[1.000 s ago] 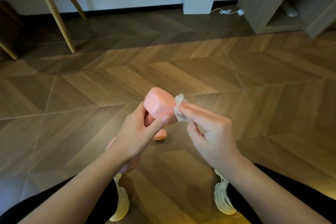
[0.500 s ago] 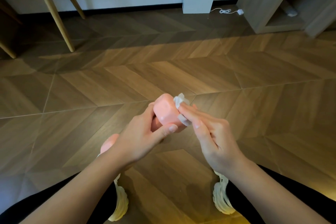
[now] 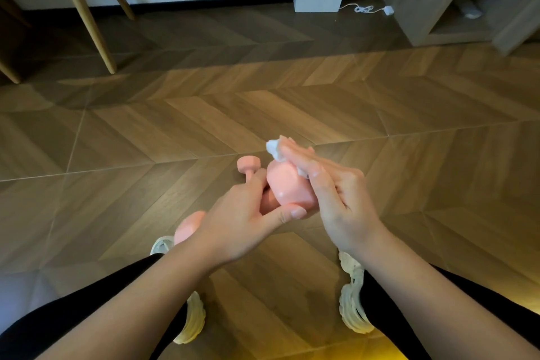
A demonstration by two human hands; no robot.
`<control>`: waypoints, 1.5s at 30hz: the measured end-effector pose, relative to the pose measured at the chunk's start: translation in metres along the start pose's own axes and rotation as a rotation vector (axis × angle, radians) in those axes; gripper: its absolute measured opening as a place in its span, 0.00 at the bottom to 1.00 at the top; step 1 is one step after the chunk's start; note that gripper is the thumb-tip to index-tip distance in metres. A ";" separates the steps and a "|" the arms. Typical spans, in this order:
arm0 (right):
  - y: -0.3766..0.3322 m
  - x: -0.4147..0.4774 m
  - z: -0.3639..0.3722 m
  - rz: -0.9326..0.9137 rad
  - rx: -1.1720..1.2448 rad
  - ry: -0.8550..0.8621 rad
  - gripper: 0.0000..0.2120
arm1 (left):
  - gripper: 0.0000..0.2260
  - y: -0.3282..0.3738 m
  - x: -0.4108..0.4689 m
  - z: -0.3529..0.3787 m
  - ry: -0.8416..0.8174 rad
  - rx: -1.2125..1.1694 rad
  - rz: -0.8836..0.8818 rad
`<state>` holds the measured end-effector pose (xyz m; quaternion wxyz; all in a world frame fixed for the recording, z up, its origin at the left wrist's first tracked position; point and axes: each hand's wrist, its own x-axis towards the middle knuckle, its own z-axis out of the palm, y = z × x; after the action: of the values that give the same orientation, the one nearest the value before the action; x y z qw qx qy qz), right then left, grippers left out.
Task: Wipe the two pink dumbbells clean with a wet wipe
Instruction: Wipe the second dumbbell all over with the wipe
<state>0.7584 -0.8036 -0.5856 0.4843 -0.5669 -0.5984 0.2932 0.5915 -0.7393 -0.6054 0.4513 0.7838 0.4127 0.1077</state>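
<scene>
Wiping one head of a pink dumbbell held above a wooden floor.

The left hand (image 3: pixel 233 222) was wrapped around the handle of the dumbbell (image 3: pixel 287 188), thumb lying along the near edge of the upper head, so that this head stood clear above the grip while the lower head showed behind the left wrist. The right hand (image 3: pixel 336 193) pressed a white wipe (image 3: pixel 276 149) flat against the far side of the upper head, fingers held together and extended over it; the wipe bunched out past the fingertips at the top. A second dumbbell (image 3: pixel 248 166) lay on the floor (image 3: pixel 146 140) just beyond the left hand, apart from both hands. Two pale shoes (image 3: pixel 353 301) were visible below the forearms.
</scene>
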 end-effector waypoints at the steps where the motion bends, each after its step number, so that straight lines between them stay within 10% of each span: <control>1: -0.001 -0.001 0.000 -0.018 -0.009 -0.006 0.19 | 0.37 0.000 0.000 0.001 0.004 -0.030 -0.006; 10: 0.011 -0.015 -0.008 0.053 -0.067 0.063 0.17 | 0.26 0.000 0.006 -0.008 0.165 -0.418 -0.025; 17: 0.003 -0.002 -0.003 0.049 0.092 0.044 0.19 | 0.35 0.004 0.000 -0.009 0.002 -0.091 0.044; 24: 0.011 -0.018 -0.006 -0.054 -0.027 0.081 0.19 | 0.23 0.004 0.005 -0.012 0.138 -0.315 -0.024; 30: 0.007 -0.006 -0.003 0.049 0.079 0.112 0.18 | 0.38 0.007 0.007 -0.011 -0.011 -0.034 0.052; 39: 0.010 -0.015 -0.008 0.068 0.044 0.137 0.17 | 0.29 0.007 0.011 -0.014 0.086 -0.251 0.032; 45: 0.004 -0.011 -0.001 -0.018 0.043 0.087 0.20 | 0.39 0.005 0.012 -0.011 0.003 0.127 0.078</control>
<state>0.7596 -0.8137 -0.5914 0.5243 -0.5633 -0.5755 0.2768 0.5961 -0.7255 -0.5974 0.3958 0.8262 0.3884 0.1000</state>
